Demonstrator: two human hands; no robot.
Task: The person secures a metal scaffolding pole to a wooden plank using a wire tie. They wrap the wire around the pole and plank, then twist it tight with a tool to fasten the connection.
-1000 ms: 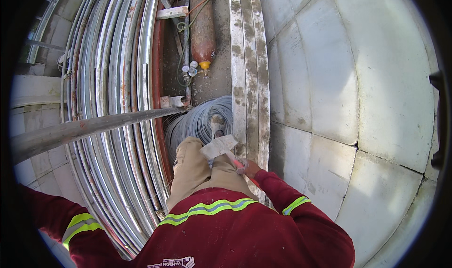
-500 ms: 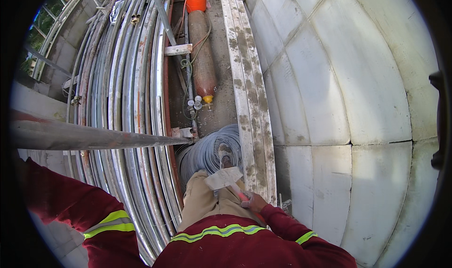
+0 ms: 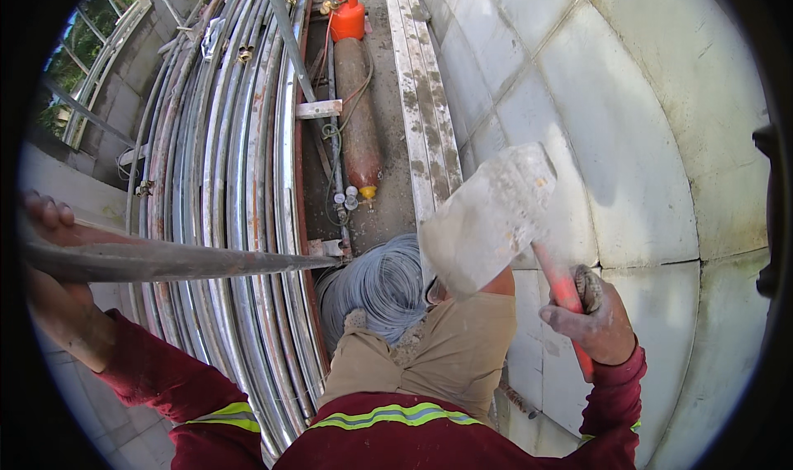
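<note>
At the far left, my left hand (image 3: 51,214) is wrapped round a long grey metal pole (image 3: 190,259). Its fingers curl over the top of the pole, and part of the hand is lost at the dark rim. My right hand (image 3: 596,317), dusty and in front of the wall, is closed on the red handle of a trowel (image 3: 487,218). The trowel's broad, flat blade is caked with pale dried mortar and points up and to the left. Below the blade, my knees are bent above a coil of grey wire (image 3: 372,284).
Long metal pipes (image 3: 219,181) lie stacked on the left. A rusty gas cylinder (image 3: 357,115) with gauges and hoses lies beyond the wire coil, behind it an orange gas bottle (image 3: 347,16). Pale planks (image 3: 425,98) run alongside the block wall (image 3: 644,148) on the right.
My right hand has lifted the trowel up and to the right, from over my lap to before the wall. My left hand has come into view on the pole.
</note>
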